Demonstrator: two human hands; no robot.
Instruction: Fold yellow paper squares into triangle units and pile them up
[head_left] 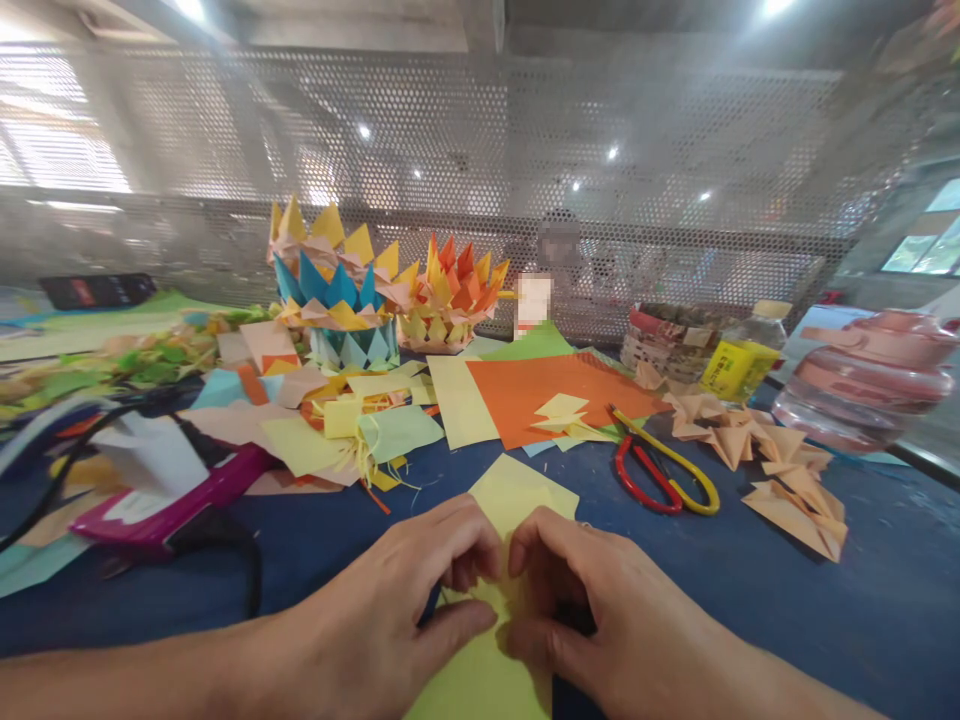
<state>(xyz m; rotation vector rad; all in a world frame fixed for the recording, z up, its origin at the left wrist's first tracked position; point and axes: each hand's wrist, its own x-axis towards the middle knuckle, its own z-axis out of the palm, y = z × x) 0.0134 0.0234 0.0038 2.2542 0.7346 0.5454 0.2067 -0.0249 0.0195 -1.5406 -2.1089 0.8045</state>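
My left hand [420,575] and my right hand [592,585] meet close together at the front middle, fingers curled inward. Both are on a sheet of yellow paper [480,680], their thumbs and fingertips at its middle. My fingers partly hide where they touch it. Beyond my knuckles more yellow paper [521,490] shows, its far corner pointing away from me; whether it is the same sheet I cannot tell. To the right of it lie scissors [664,480] with one red and one yellow handle.
A magenta hot glue gun [172,505] with a black cord lies left. Paper scraps [322,440] and orange sheets [540,395] spread behind. Pointed folded-paper crowns [337,290] stand at the back. Folded peach paper pieces [799,500], a yellow-labelled bottle [742,360] and a pink jug [862,385] are right.
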